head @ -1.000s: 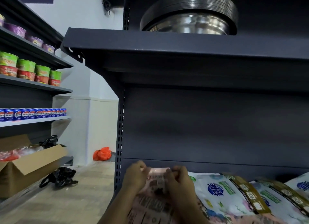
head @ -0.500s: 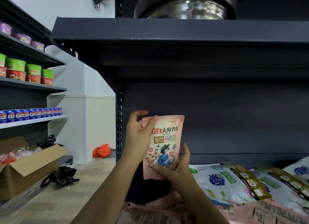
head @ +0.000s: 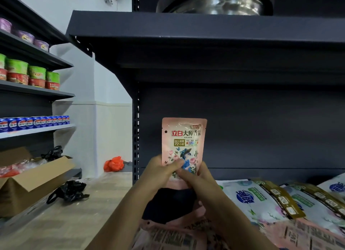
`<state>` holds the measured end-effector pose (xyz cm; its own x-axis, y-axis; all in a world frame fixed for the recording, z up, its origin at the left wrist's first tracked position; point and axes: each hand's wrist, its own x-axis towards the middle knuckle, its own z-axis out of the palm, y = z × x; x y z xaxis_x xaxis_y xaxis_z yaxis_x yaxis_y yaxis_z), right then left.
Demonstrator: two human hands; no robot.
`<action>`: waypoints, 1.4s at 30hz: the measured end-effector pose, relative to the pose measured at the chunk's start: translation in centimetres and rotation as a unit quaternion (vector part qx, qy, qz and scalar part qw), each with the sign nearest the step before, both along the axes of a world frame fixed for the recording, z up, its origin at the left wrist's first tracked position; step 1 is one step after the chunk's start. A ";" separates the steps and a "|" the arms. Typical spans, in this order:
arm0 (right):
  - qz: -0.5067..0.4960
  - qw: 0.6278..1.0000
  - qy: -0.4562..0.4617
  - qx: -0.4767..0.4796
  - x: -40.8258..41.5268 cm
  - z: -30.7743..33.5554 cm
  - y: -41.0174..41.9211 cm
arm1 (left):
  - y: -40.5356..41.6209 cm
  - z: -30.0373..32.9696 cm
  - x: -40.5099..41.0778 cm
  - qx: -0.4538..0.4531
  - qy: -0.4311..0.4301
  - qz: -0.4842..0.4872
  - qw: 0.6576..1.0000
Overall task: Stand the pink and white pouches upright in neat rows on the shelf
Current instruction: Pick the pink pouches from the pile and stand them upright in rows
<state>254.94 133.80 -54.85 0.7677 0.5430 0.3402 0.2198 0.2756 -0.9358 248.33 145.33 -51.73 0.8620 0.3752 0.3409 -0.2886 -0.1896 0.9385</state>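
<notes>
- I saw the left hand (head: 162,170) and the right hand (head: 200,178) meet at the bottom half of one pink pouch (head: 183,143), holding it upright with its printed front facing me.
- The left fingers were curled in, the thumb pressed across the pouch's lower front; the right fingers were pinched on its bottom edge from the 5 o'clock side.
- The pouch stood at the left end of the dark shelf (head: 261,130), in front of the back panel; I could not tell whether its base touched the shelf floor.
- At 4 o'clock from the hands, white pouches (head: 261,201) lay flat and overlapping.
- More pink pouches (head: 168,236) lay flat at 6 o'clock, under my wrists, backs up.
- Well off at 9 o'clock I saw a cardboard box (head: 28,184) on the floor, with a black bag (head: 69,192) near it.
</notes>
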 end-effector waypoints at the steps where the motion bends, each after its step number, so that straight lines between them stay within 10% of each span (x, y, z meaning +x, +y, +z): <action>1: 0.016 1.000 0.002 -0.012 0.1 0.1 0.0 | 0.4 -0.1 0.0 -0.004 -0.003 0.014 1.000; 15: -0.141 0.905 -0.207 -0.343 0.9 -0.8 3.8 | 3.9 -5.4 2.4 0.040 0.068 0.175 0.981; 42: -0.161 0.905 -0.168 -0.356 2.1 -5.0 4.9 | 4.4 -8.4 1.2 0.150 0.131 0.323 0.925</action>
